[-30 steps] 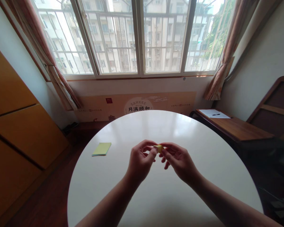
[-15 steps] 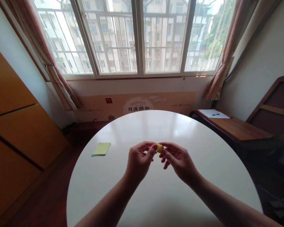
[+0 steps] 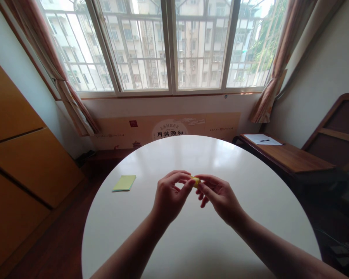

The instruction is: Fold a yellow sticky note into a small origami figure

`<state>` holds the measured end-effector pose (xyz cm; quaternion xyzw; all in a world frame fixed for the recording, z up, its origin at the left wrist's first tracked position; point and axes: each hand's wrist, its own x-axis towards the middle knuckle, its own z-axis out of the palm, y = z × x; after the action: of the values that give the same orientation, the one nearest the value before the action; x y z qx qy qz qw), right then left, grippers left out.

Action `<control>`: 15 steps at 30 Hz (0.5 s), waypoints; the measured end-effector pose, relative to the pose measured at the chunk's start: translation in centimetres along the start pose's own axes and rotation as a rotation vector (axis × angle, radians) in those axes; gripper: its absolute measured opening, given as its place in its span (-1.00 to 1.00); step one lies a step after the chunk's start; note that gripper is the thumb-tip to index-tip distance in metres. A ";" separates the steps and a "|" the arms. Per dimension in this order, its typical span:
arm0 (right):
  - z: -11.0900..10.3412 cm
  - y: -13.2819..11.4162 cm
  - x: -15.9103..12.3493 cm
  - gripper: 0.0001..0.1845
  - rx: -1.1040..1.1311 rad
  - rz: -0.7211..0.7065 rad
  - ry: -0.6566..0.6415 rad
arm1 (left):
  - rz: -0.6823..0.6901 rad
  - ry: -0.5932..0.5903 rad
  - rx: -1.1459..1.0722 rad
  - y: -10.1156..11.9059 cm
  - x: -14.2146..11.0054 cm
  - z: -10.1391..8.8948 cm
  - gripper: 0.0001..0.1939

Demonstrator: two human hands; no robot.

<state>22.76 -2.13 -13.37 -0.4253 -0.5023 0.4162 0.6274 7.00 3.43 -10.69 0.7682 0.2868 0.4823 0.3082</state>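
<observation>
A small yellow piece (image 3: 195, 181), seemingly folded or rolled paper, is held between my two hands above the white round table (image 3: 180, 240). From the left, the thumb and fingers of my left hand (image 3: 172, 193) pinch its one end. My right hand (image 3: 216, 193) grips the other end between thumb and index finger, its remaining fingers curled below. The fingertips cover part of the piece, so its full shape is hidden. To the left on the tabletop lies a short stack of sticky notes (image 3: 124, 183), yellow-green on top with a bluish edge underneath.
Beyond the table's far edge stands a low wall with a printed banner (image 3: 113, 130) under a barred window (image 3: 145, 46). At right is a wooden side table (image 3: 302, 157) with a white paper (image 3: 253, 138) and a pen (image 3: 264, 140). Wooden cabinets (image 3: 14, 162) stand at left.
My left hand has shifted slightly up, its fingers arching higher, and the yellow piece shows at a somewhat different angle. My right hand has barely moved; the sticky notes stay put.
</observation>
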 end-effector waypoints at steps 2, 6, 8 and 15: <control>0.0 -0.1 0.0 -0.60 0.005 0.004 -0.010 | 0.018 0.001 0.024 0.1 0.1 -0.1 -0.80; 0.0 0.0 -0.2 -0.61 -0.001 0.006 -0.025 | 0.023 0.003 0.048 0.2 0.1 -0.2 -0.79; -0.1 0.0 -0.2 -0.62 -0.008 0.002 -0.027 | 0.012 0.004 0.048 0.2 0.1 -0.2 -0.79; -0.1 0.3 -0.2 -0.63 0.009 0.009 -0.027 | -0.033 0.008 0.041 0.0 0.2 -0.2 -0.77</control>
<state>22.82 -2.20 -13.70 -0.4189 -0.5070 0.4271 0.6205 6.88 3.60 -10.56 0.7677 0.3106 0.4740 0.2993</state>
